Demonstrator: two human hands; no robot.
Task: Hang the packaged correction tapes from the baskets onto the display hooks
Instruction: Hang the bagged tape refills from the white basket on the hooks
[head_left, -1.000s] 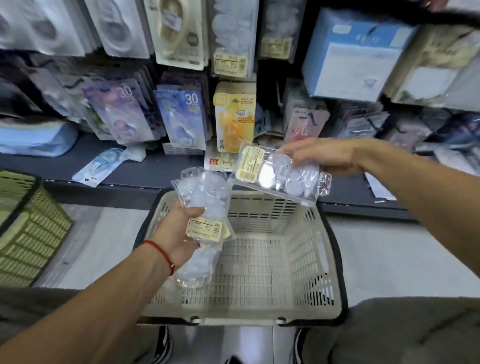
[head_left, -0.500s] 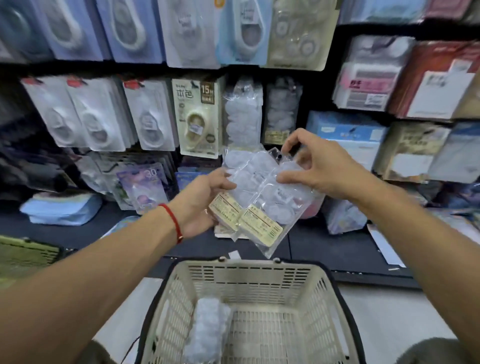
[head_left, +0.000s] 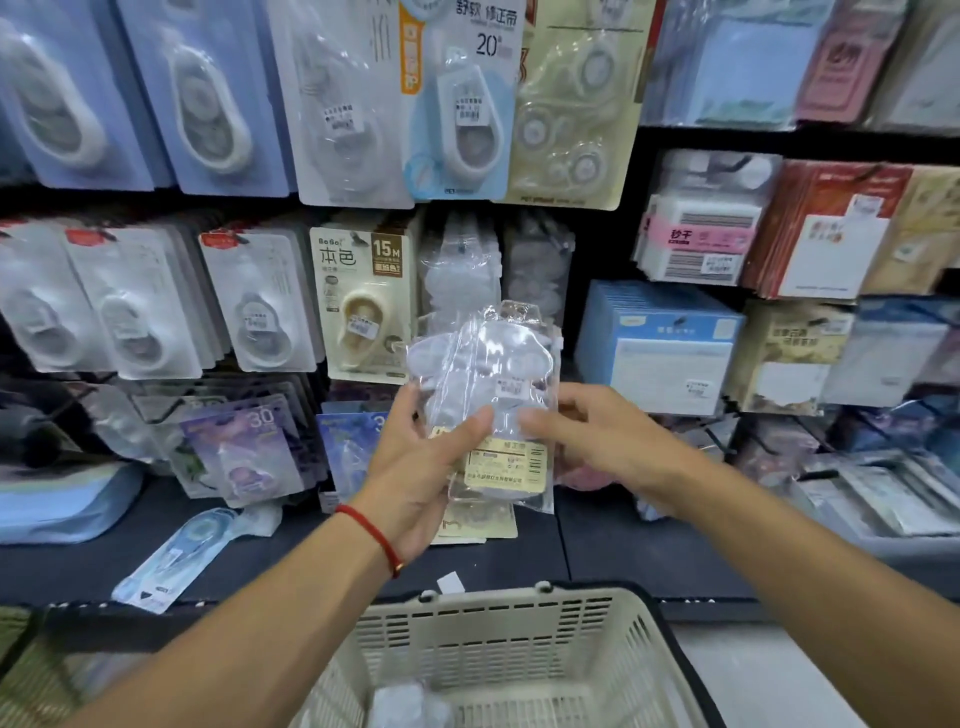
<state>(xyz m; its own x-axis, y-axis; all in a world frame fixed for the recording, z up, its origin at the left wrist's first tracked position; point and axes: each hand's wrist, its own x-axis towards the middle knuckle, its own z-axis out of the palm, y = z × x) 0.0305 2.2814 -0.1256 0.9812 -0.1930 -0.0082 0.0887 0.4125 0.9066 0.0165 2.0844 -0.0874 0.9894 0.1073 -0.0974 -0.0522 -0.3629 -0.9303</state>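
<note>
**Hang hole points up, straight at the matching row**

The left hand (head_left: 415, 467) has its grip closed on the clear plastic packets of white correction tapes (head_left: 493, 395): the thumb lies across the front above the yellow label and the fingers wrap behind, so the hold sits on the lower half. The packets stand upright with the long axis running vertically, and the clear header tab with its hang hole (head_left: 514, 312) is at the top, well above the grip and free of both hands. How many packets are stacked in that hold is hard to tell through the glare.

The right hand (head_left: 597, 431) comes in from the right with fingers only lightly bent, fingertips touching the packets' right edge at mid height, holding nothing of its own.

Directly behind and above the tab hangs a row of like clear packets on the display hook (head_left: 457, 260), beside the beige 15M carded tape (head_left: 363, 296). The left hand is the nearer to that hook; the tab must go up and forward. The cream plastic basket (head_left: 467, 618) sits below, another packet inside.
</note>
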